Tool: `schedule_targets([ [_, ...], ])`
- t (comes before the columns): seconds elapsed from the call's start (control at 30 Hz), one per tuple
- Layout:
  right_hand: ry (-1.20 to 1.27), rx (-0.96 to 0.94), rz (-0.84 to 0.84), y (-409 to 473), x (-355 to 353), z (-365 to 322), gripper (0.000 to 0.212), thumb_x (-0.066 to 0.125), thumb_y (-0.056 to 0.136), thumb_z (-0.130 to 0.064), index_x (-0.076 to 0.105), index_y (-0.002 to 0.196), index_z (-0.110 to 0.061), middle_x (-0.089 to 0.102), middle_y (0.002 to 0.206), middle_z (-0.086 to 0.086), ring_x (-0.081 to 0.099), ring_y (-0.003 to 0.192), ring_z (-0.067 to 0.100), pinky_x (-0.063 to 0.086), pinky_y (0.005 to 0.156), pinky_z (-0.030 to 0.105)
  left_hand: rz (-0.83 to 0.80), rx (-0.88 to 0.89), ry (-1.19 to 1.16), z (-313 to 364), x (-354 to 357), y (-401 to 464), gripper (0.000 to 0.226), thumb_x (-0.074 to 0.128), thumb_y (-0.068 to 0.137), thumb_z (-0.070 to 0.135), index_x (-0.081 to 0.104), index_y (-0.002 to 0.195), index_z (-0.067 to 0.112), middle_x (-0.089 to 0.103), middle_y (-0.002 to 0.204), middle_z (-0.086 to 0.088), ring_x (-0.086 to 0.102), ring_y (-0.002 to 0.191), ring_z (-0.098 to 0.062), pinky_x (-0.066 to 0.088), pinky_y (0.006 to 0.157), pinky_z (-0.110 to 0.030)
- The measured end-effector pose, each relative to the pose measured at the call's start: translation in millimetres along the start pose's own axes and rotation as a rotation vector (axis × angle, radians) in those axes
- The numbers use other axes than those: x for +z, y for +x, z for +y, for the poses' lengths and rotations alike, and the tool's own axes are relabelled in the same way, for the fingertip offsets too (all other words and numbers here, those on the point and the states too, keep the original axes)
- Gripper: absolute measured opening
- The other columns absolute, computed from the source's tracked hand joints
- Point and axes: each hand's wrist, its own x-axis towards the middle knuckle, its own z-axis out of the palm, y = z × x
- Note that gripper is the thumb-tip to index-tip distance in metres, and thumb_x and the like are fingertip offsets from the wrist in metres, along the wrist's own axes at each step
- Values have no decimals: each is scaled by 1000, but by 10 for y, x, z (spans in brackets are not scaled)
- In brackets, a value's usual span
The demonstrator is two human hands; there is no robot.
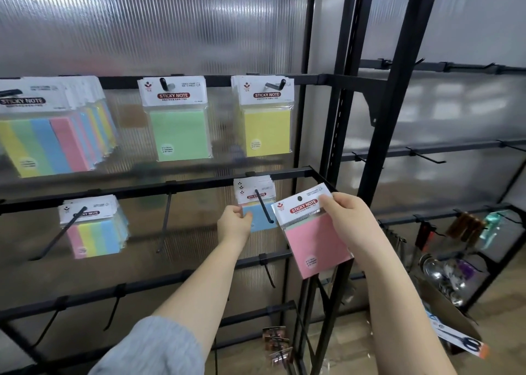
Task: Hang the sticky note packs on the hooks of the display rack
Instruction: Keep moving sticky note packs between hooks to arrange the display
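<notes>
My right hand (345, 218) pinches the white header card of a pink sticky note pack (314, 245), held tilted just right of a black hook (263, 207) on the rack's second rail. Several packs hang on that hook, a blue one (260, 218) in front. My left hand (234, 225) grips the left edge of that blue pack. The pink pack's hang hole is off the hook.
Green (178, 118) and yellow (266, 115) packs and a thick multicolour stack (54, 129) hang on the top rail. Another multicolour stack (95, 226) hangs lower left. A bare hook (165, 223) sits between. Black rack uprights (398, 89) stand right; a cardboard box (452, 317) lies on the floor.
</notes>
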Motion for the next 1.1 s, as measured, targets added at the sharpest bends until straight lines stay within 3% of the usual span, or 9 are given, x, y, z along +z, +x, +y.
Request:
schedule_targets([
  [0.1, 33, 21, 31, -4, -43, 28, 32, 42, 96, -24, 66, 92, -2, 71, 92, 9, 53, 74, 18, 36, 66, 31, 5, -15, -25, 32, 9, -16, 29, 56, 94, 21, 49, 117, 6, 60, 117, -11, 60, 107, -24, 38, 50, -13],
  [0.2, 69, 37, 60, 0, -66, 54, 33, 42, 95, -23, 63, 95, 2, 71, 92, 11, 53, 73, 19, 37, 67, 31, 6, -27, -48, 69, 16, -65, 27, 54, 95, 25, 48, 114, 6, 54, 103, -3, 56, 92, -17, 33, 49, -16],
  [0.33, 105, 61, 88, -26, -111, 81, 31, 43, 95, -23, 65, 91, -3, 72, 89, 7, 56, 74, 20, 39, 69, 31, -58, 23, -76, 36, 81, -27, 25, 50, 96, 31, 56, 99, 7, 66, 106, -9, 59, 85, -19, 37, 52, -22],
  [0.47, 107, 70, 114, -77, -191, 117, 30, 43, 95, -23, 66, 90, -4, 71, 88, 6, 53, 73, 19, 37, 67, 31, -29, 25, -76, 71, 100, -85, 29, 48, 98, 29, 61, 97, 4, 66, 97, -7, 56, 78, -16, 31, 48, -21],
  [0.63, 83, 76, 123, -177, -266, 161, 31, 42, 95, -22, 66, 87, -4, 68, 79, 2, 50, 69, 17, 35, 63, 29, 18, 37, -119, 54, 72, -159, 26, 45, 98, 25, 52, 79, 8, 61, 83, -8, 57, 75, -20, 32, 49, -23],
  [0.77, 91, 67, 118, -298, -328, 210, 33, 42, 96, -23, 63, 92, 1, 67, 82, 8, 49, 70, 17, 33, 62, 29, 74, 89, -139, 46, 35, -338, 34, 46, 95, 20, 39, 63, 11, 44, 64, -5, 34, 58, -16, 20, 53, -29],
  [0.87, 108, 52, 125, -390, -355, 228, 34, 42, 95, -23, 62, 94, 4, 62, 79, 7, 46, 70, 16, 31, 61, 29, 95, 126, -125, 67, -33, -522, 35, 47, 94, 18, 32, 63, 12, 32, 61, -3, 26, 58, -16, 17, 53, -30],
  [1.1, 142, 43, 144, -571, -419, 220, 33, 41, 96, -21, 62, 86, 2, 56, 68, -2, 41, 61, 12, 29, 57, 28, 127, 153, -124, 164, -184, -1002, 40, 41, 97, 20, 30, 59, 14, 35, 57, 1, 30, 55, -17, 22, 52, -30],
])
